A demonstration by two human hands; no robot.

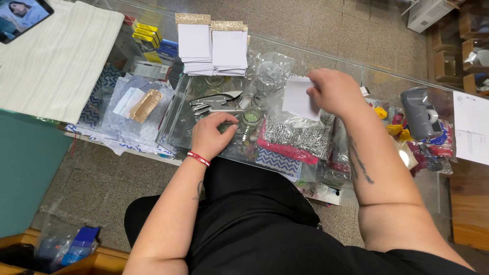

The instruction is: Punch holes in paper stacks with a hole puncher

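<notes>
Cards are being made at the glass counter (204,97). The right hand (333,91) pinches a white card (298,98); the left hand (211,133) curls shut beside the metal punch (216,103). I think the card must slide neatly under that punch.

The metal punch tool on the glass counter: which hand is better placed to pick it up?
Probably the left. The left hand rests right beside the metal punch tool, with nothing visibly held, while the right hand is farther off and holds a white card.

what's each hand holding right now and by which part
The right hand pinches a small white card by its right edge. The left hand rests by the metal punch tool; whether it grips anything cannot be told.
</notes>
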